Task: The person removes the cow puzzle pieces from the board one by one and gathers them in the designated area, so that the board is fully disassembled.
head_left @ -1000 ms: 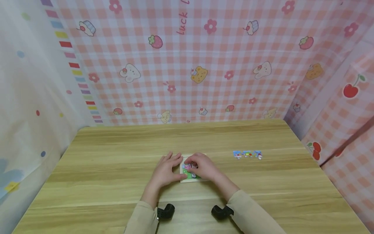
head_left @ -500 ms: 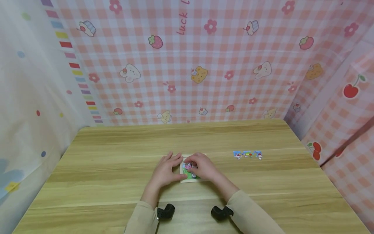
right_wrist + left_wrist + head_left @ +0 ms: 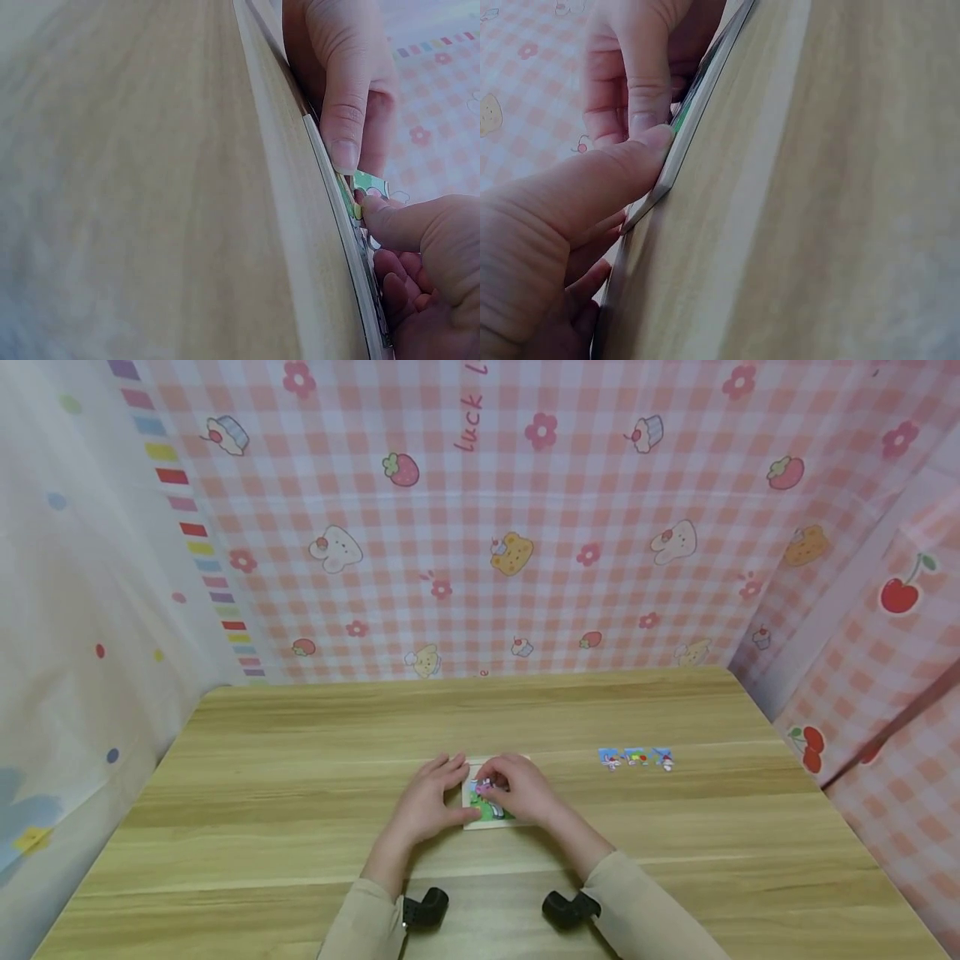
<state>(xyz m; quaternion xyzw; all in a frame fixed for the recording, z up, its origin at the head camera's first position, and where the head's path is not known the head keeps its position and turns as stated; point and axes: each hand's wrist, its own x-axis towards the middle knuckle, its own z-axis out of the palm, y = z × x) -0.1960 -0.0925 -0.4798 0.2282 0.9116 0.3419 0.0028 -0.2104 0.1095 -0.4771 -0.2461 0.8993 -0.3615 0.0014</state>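
The right hand [image 3: 525, 789] is pinching a puzzle piece [image 3: 371, 181], newly tilting and unseated, it seems (fingers are hiding much), over the tray [image 3: 487, 826]; the left hand [image 3: 426, 803], spread, is bracing its left edge.

R hand [image 3: 523, 787] hides pt of pic board [image 3: 495, 824]; loose pcs [image 3: 635, 757] prob. too small to read.

Left grip [image 3: 430, 799] spread, right grip [image 3: 521, 789] pinched

head pic evenly lit; wrist pics dimmer w/ blurry tabletop [image 3: 157, 195]
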